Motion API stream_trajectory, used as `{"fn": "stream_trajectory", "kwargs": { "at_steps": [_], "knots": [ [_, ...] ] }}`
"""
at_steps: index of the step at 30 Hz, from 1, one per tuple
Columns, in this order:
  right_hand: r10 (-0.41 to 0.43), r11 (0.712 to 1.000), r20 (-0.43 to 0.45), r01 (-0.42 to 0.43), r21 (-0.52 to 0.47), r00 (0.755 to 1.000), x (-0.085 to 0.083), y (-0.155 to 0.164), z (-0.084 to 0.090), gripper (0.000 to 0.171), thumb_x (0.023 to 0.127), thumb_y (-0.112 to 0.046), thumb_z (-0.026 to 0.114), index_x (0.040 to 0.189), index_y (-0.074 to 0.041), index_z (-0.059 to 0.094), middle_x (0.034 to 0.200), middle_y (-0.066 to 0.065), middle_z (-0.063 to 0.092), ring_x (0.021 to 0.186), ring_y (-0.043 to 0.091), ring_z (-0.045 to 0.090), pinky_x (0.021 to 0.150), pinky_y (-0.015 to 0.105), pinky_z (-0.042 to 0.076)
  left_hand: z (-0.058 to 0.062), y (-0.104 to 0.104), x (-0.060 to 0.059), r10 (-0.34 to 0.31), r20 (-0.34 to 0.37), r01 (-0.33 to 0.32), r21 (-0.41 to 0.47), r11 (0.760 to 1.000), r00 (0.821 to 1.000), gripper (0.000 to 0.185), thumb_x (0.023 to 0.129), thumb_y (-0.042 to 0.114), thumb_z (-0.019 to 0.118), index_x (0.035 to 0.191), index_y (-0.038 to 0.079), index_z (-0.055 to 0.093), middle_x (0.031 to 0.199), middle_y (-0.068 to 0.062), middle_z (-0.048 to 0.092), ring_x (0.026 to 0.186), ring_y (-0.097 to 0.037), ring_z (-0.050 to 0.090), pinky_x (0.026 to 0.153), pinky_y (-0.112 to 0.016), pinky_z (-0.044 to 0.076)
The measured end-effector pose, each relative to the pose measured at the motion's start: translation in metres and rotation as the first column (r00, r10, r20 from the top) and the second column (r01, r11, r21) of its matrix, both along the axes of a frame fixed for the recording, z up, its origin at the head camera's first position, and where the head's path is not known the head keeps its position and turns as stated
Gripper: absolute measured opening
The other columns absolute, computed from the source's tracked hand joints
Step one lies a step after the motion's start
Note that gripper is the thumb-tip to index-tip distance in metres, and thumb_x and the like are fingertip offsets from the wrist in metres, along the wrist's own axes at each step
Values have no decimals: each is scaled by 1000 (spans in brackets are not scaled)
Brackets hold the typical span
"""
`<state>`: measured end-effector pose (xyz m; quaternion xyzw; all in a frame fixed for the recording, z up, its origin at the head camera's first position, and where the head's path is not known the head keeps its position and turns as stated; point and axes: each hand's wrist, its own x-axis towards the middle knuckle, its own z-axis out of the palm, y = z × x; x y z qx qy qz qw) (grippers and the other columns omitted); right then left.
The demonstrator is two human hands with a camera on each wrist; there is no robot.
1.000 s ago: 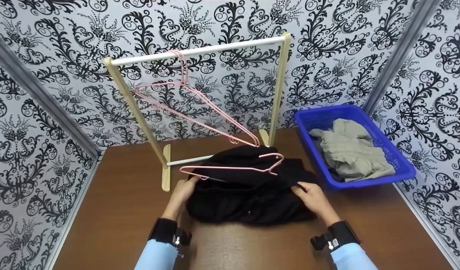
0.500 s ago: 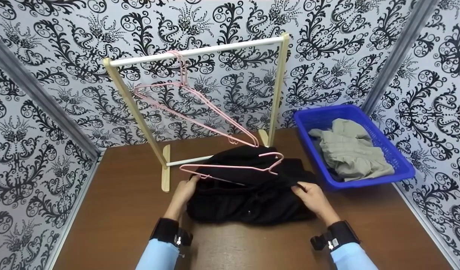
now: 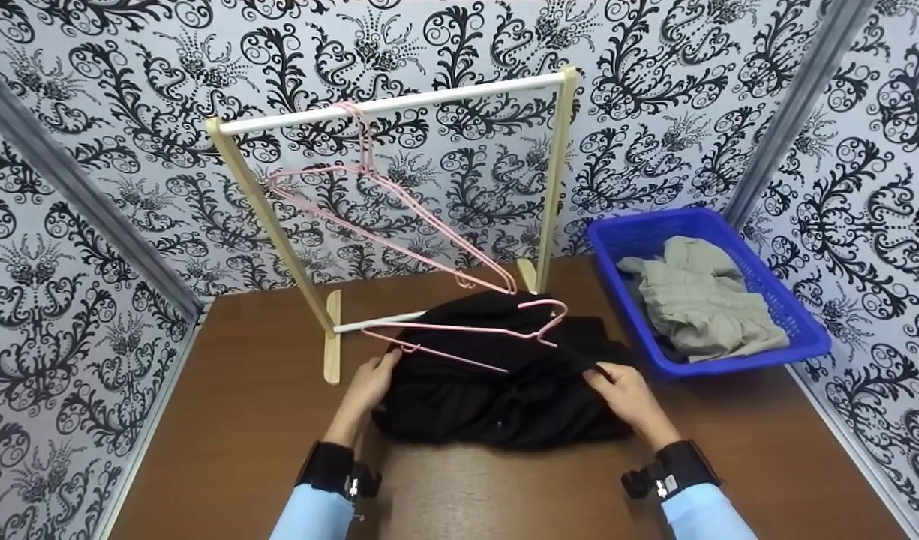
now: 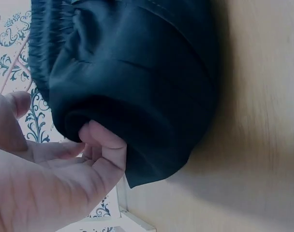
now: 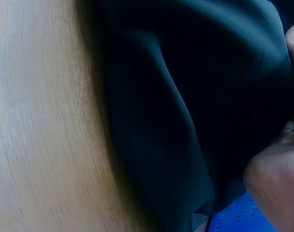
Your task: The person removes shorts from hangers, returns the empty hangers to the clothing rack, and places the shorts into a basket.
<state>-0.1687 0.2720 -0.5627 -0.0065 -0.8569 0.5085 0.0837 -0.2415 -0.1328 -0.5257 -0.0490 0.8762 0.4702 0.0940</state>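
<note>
A black garment point(image 3: 459, 416) lies bunched on the table, and its gathered, elastic-looking band point(image 4: 48, 41) shows in the left wrist view. My left hand point(image 3: 370, 382) holds its left edge; in the left wrist view the fingers point(image 4: 106, 140) curl at a fold while the thumb point(image 4: 20, 104) stands apart from the cloth. On the right, my right hand point(image 3: 620, 388) pinches the garment's upper edge; only part of that hand shows in the right wrist view. A pink clothes hanger point(image 3: 459, 328) lies across the garment, hook to the right, its right part hidden by cloth.
Behind the garment stands a rack with a white rail point(image 3: 459, 94) and wooden posts point(image 3: 557, 172). More pink hangers point(image 3: 414, 202) hang from its rail. A blue basket point(image 3: 808, 352) at the right holds beige clothing point(image 3: 707, 300) and something dark. Patterned walls enclose the table point(image 3: 241, 450).
The garment's left edge has come down a little with my left hand, baring more of the hanger's lower bar. The hanger has shifted slightly up at its left. My right hand stays put.
</note>
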Motion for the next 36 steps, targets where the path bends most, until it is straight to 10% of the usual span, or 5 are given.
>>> {"fn": "stream_trajectory", "kwargs": {
  "at_steps": [8, 15, 24, 29, 36],
  "knots": [
    [33, 999, 19, -33, 5, 999, -1, 2, -1, 14, 99, -13, 68, 98, -5, 79, 100, 3, 75, 91, 4, 62, 87, 25, 50, 4, -1, 6, 19, -72, -20, -5, 1000, 997, 45, 107, 33, 48, 121, -6, 64, 119, -26, 66, 106, -40, 64, 87, -50, 54],
    [32, 999, 19, -32, 17, 999, -1, 5, -2, 15, 99, -13, 68, 88, -6, 75, 88, 0, 66, 82, 8, 55, 80, 24, 47, 18, 2, 12, 70, -264, -78, -21, 997, 962, 37, 101, 22, 58, 124, -7, 62, 120, -28, 64, 116, -43, 60, 101, -55, 45],
    [8, 999, 27, -9, 39, 1000, 0, 7, -3, 15, 100, -14, 67, 95, -5, 78, 95, 3, 72, 86, 7, 59, 83, 26, 48, 42, 15, 21, 136, -584, -158, 13, 987, 800, 58, 87, 10, 70, 138, -10, 52, 134, -30, 57, 130, -45, 52, 112, -53, 38],
    [1, 999, 26, -2, 47, 1000, -1, 6, -3, 15, 99, -15, 68, 96, -5, 78, 98, 4, 73, 88, 8, 61, 85, 27, 49, 47, 23, 23, 40, -735, -171, -104, 980, 677, 57, 81, 12, 73, 134, -6, 58, 129, -27, 60, 123, -46, 53, 107, -58, 34],
    [7, 999, 29, -9, 44, 1000, -1, 6, -3, 15, 99, -16, 68, 97, -6, 79, 100, 4, 75, 90, 7, 62, 86, 27, 49, 49, 36, 23, -110, -799, -182, -265, 947, 591, 56, 82, 19, 75, 131, -3, 60, 130, -24, 59, 124, -41, 54, 113, -68, 22]
  ]
}}
